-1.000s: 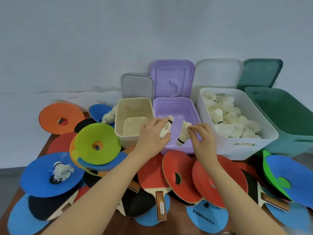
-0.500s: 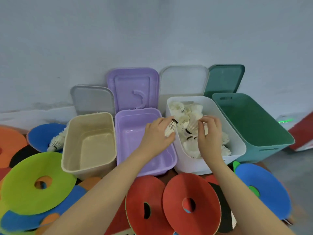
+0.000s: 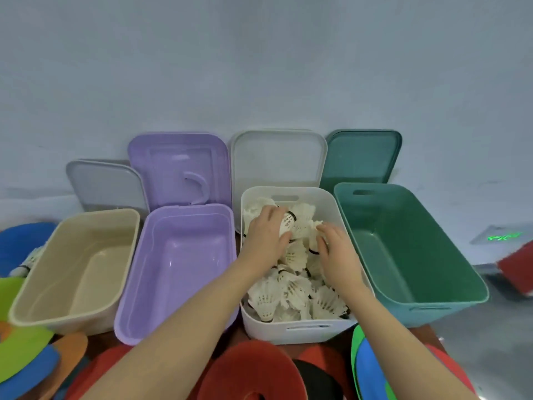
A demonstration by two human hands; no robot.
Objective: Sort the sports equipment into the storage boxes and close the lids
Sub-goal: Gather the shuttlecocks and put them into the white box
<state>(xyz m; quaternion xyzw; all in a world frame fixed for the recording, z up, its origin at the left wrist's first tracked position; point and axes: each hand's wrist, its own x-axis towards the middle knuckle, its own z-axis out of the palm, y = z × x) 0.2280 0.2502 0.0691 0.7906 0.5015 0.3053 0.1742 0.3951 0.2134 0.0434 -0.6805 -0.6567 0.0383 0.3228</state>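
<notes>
- The shuttlecock (image 3: 288,225) sits in the left hand (image 3: 266,236), fingers curled round it, low over the heap in the white box (image 3: 291,332).
- The right hand (image 3: 336,249) is over the same heap; whether it holds anything I cannot tell.
- Best let go close to the pile, so the feathers aren't crushed and nothing bounces out.
- The purple box (image 3: 176,321), beige box (image 3: 66,319) and green box (image 3: 415,307) stand open alongside, lids off.
- Discs (image 3: 253,373) wait on the bench.

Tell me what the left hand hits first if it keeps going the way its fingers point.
Likely the shuttlecocks heaped at the back of the white box; the left hand, gripping one shuttlecock, is already right over them. Depth is unclear.
</notes>
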